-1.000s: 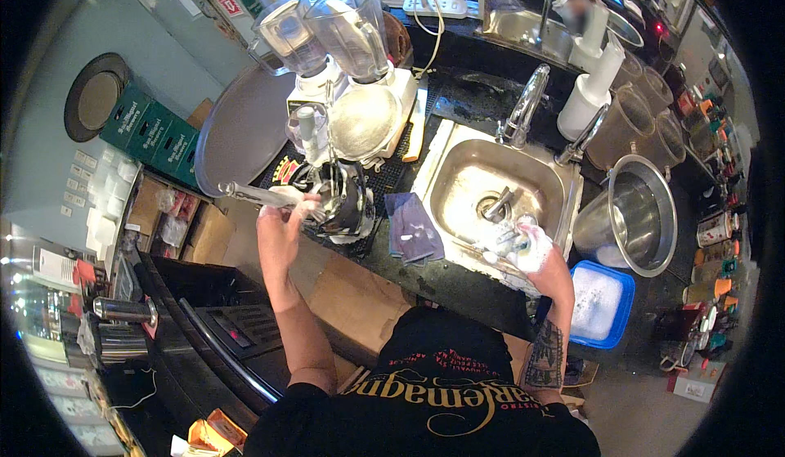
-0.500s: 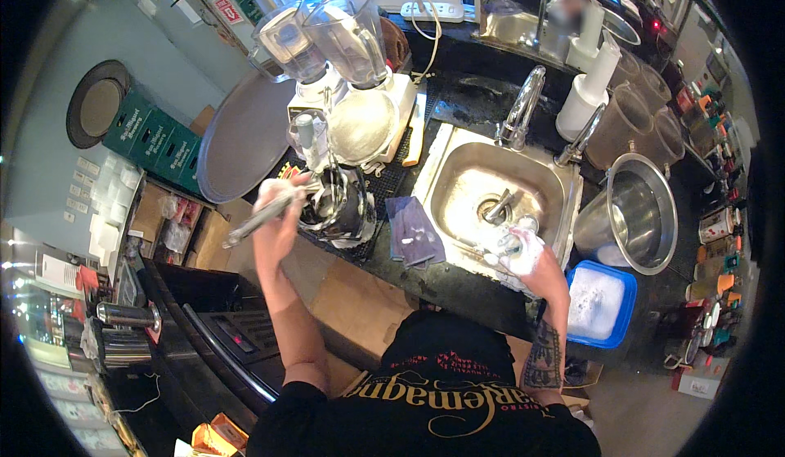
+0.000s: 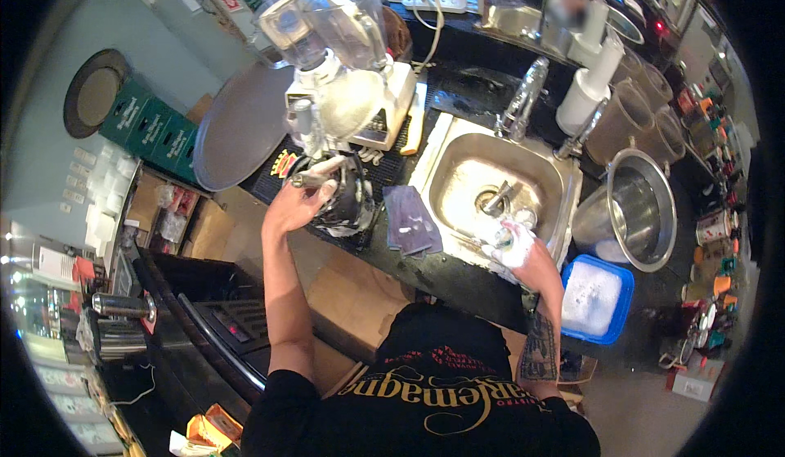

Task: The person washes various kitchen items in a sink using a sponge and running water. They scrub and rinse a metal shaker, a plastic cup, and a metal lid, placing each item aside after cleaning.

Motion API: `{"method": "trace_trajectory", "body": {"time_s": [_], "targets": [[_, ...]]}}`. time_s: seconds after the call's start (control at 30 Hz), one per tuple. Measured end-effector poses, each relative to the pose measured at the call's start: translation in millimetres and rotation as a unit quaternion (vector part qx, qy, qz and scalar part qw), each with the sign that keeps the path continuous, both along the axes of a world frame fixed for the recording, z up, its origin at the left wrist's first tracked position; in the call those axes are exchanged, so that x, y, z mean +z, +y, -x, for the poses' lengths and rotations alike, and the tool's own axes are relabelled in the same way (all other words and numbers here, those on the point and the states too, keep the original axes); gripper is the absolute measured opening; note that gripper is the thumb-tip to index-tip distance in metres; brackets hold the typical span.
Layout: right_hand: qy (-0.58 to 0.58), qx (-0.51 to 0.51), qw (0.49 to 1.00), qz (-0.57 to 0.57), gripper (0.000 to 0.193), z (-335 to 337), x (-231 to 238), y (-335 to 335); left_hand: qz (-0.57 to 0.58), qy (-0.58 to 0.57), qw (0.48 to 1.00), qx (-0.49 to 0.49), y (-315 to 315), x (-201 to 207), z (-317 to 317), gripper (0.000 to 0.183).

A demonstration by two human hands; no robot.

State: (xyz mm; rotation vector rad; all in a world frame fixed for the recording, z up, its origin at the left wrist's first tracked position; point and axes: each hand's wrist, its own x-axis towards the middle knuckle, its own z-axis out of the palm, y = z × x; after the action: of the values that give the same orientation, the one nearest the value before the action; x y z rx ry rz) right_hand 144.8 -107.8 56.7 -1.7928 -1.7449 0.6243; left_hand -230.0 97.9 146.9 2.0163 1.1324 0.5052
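My left hand point(image 3: 296, 205) is over a round black container point(image 3: 352, 199) smeared with foam, left of the sink. Its fingers are closed around a slim metal utensil point(image 3: 307, 180), whose kind I cannot make out. At the front right of the steel sink point(image 3: 462, 167), my right hand point(image 3: 523, 253) is coated in white suds. Its fingers curl around something the foam hides. A metal drain fitting point(image 3: 495, 201) shows in the basin beyond that hand. Between the container and the sink lies a folded purple-grey cloth point(image 3: 411, 221) with spots of foam.
Behind the container stands a cream blender base point(image 3: 396, 101) with clear jugs point(image 3: 347, 24). A faucet point(image 3: 523, 97) rises behind the sink. To the right are a steel bucket point(image 3: 601, 220) and a blue tub of suds point(image 3: 625, 293). A large round tray point(image 3: 233, 138) leans at left.
My left hand has moved from left of the black container to over it, carrying the metal utensil. My right hand has shifted slightly left at the sink's front edge.
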Motion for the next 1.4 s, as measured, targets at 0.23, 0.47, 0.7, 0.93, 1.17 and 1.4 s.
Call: {"method": "trace_trajectory", "body": {"time_s": [0.23,0.47,0.7,0.93,1.17,1.4], "targets": [[-0.035,-0.06,0.996,0.063,0.049,-23.5,-46.3,5.6,0.019,-0.055,0.993,0.103,-16.9,2.0,0.2,0.039],[-0.101,-0.055,0.978,0.173,0.037,-65.1,-143.0,112.4,-0.08,0.092,0.992,0.035,1.1,-5.4,-12.5,0.05],[-0.064,-0.048,0.981,0.177,0.034,-62.8,-161.9,141.6,-0.075,-0.098,0.981,0.153,0.8,1.9,-14.7,0.054],[-0.02,-0.049,0.996,0.067,0.024,-61.5,-153.0,127.9,-0.223,-0.314,0.907,0.169,-58.8,14.2,-39.1,0.032],[-0.139,-0.031,0.959,-0.244,0.03,2.9,-24.7,71.4,0.36,-0.292,0.882,-0.091,-64.3,-157.5,-160.6,0.051],[-0.051,0.025,0.994,-0.089,0.044,26.0,5.2,0.4,0.657,-0.557,0.5,0.09,-30.3,-196.9,-242.7,0.026]]}}
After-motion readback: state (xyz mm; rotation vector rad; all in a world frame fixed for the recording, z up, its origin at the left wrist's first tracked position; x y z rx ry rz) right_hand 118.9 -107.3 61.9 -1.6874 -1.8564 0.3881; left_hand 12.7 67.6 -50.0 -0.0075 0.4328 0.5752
